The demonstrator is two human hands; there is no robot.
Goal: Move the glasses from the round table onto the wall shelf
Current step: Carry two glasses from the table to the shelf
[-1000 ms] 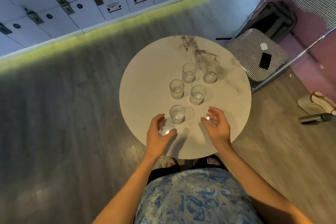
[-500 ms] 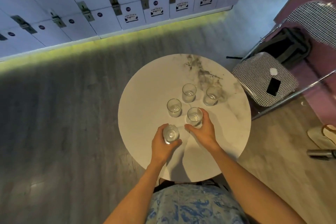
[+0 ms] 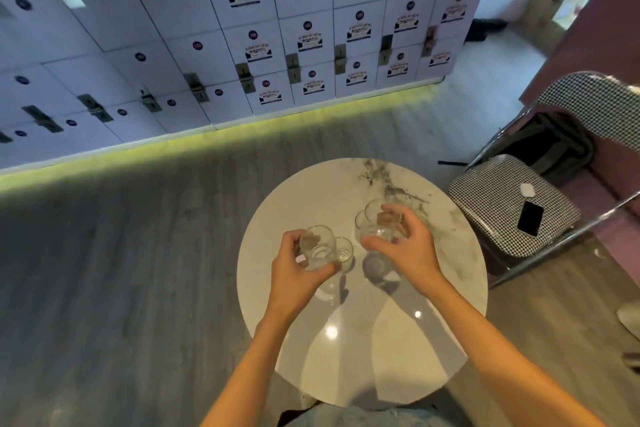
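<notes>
Above the round marble table, the left hand grips one clear glass. The right hand grips another glass. A third glass apparently stands on the tabletop between them.

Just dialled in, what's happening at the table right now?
A person stands at the round table with a glass in each hand. The left hand grips one glass, the right hand another, both seemingly lifted. At least one more glass stands on the table; no shelf is in view.

Round table in front — chair to its right, phone on the seat; lockers behind.
</notes>
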